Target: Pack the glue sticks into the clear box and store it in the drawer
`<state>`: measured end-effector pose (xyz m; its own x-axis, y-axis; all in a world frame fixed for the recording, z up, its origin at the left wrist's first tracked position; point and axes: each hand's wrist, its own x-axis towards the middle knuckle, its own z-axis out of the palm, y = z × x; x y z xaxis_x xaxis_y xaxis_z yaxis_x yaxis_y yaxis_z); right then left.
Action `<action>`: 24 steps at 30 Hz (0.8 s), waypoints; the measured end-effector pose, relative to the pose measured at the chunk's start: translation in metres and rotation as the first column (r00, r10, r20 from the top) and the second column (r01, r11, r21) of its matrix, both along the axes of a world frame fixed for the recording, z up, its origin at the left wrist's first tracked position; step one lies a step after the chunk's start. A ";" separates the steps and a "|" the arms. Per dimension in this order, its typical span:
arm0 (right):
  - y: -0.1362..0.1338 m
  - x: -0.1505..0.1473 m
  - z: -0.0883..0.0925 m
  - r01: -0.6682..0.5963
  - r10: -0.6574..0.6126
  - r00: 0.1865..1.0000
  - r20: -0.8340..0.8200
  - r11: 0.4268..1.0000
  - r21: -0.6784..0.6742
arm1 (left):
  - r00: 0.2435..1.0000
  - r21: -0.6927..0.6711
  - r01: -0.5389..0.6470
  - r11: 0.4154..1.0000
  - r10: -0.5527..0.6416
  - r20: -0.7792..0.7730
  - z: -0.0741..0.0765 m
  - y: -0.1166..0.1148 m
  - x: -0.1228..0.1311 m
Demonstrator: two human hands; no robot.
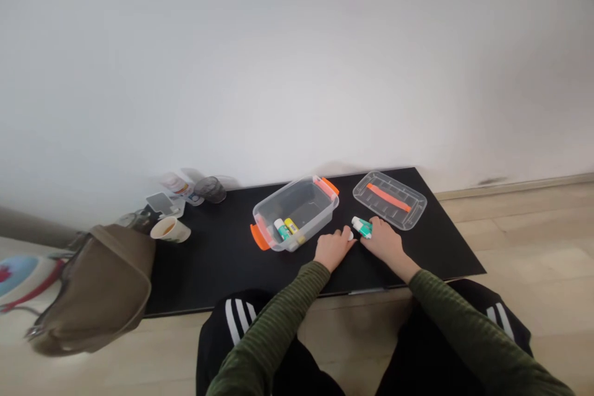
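**Two hands, one tube, two glue sticks, one box**

One left hand and one right hand sit on one black tabletop, with one teal-and-white tube at the right fingers. One clear plastic box has two orange clips and two glue sticks. Also one clear lid, one cup, one dark glass, one olive bag.

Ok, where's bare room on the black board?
Bare black board runs between the paper cup and clear plastic box, and right of the right hand, below the clear lid. Crowded between box and lid, where the left hand nears the teal-and-white tube.
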<state>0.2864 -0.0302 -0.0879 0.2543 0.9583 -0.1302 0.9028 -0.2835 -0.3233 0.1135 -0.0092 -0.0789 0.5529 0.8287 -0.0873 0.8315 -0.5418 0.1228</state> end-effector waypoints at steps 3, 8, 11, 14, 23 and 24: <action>0.003 -0.004 -0.006 -0.004 0.003 0.999 0.040 1.000 0.027 | 1.000 -0.005 -0.007 1.000 0.007 -0.007 -0.014 0.008 0.006; 0.009 -0.003 -0.014 -0.011 0.000 0.994 0.113 0.995 0.100 | 0.993 0.051 -0.062 0.997 0.056 0.101 -0.027 0.011 0.002; 0.011 -0.006 -0.013 -0.033 0.013 0.990 0.137 0.989 0.146 | 0.983 0.089 -0.070 0.994 0.053 0.176 -0.030 0.012 0.000; 0.015 -0.009 -0.013 -0.044 0.011 0.987 0.163 0.979 0.200 | 0.974 0.102 -0.070 0.992 0.046 0.221 -0.027 0.008 0.000; 0.014 -0.017 0.023 -0.055 0.028 0.998 0.060 0.860 0.507 | 0.860 0.315 -0.126 0.941 -0.055 0.507 0.052 -0.009 -0.048; 0.013 -0.024 0.035 -0.086 0.081 0.996 0.034 0.818 0.569 | 0.820 0.327 -0.248 0.912 0.018 0.572 0.063 -0.003 -0.064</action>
<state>0.2620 -0.0170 -0.0526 0.1685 0.8788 0.4465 0.9176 0.0256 -0.3967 0.0494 -0.0126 -0.0159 0.2926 0.8013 0.5219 0.7530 -0.5295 0.3907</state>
